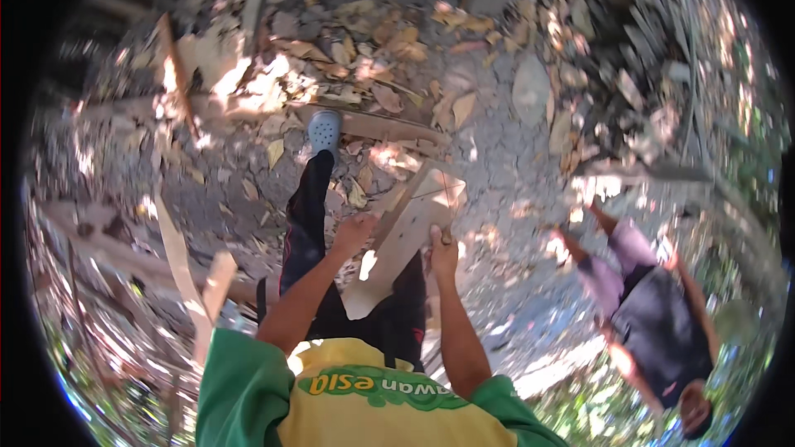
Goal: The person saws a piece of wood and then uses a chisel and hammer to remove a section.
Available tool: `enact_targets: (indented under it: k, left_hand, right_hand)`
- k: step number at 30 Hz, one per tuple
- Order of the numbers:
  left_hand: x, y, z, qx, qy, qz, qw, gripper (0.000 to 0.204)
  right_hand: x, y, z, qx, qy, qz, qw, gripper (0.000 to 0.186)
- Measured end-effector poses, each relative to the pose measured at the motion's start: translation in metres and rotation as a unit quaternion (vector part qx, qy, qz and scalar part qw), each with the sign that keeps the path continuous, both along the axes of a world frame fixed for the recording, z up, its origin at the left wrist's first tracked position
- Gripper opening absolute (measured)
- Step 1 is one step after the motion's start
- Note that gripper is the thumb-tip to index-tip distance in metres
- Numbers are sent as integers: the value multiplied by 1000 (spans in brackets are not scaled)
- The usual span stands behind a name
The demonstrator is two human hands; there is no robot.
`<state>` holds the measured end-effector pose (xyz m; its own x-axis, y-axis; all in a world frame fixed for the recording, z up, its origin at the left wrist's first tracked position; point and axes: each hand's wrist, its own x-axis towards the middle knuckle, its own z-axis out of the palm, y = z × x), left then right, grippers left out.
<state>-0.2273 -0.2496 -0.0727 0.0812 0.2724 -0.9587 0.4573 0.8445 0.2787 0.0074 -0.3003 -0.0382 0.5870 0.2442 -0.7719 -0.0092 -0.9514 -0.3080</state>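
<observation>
Wooden board (407,230), pale and long: where is it just now?

Between the two hands, slanting over the dark trousers (305,207). Its near end points down to the lap, and its far end leans to the right, above the ground (503,136). A thin dark line crosses the face near that far end.

And the fingers?

On the left hand (354,233) they are folded into a loose fist beside the board's left long edge. I can't tell whether they grip that edge or only press against it.

The other one?

The right hand (445,252) is closed on the right long edge, thumb upward against the wood and the remaining fingers curled. A small dark patch beside the thumb is too blurred to name.

What lies around?

Beyond the far end, a brown plank (389,128) lies on the ground among dry leaves (464,108), and the grey-blue clog (325,130) on the left foot is just beside the plank's left end. Off to the left, a narrow light strip of wood (178,252) stands near a shorter light piece (218,285).

Anyone else there?

Another person (658,331) in a dark top, to the right, well apart from the board
</observation>
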Motion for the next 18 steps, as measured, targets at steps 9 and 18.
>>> enact_targets:
  k: [9,18]
  left_hand:
    - [93,-28,31,325,193,76,923,56]
    - [115,-35,27,353,343,24,870,59]
  right_hand:
    - [53,-27,-43,35,174,57,982,82]
    - [150,-116,47,164,42,143,975,48]
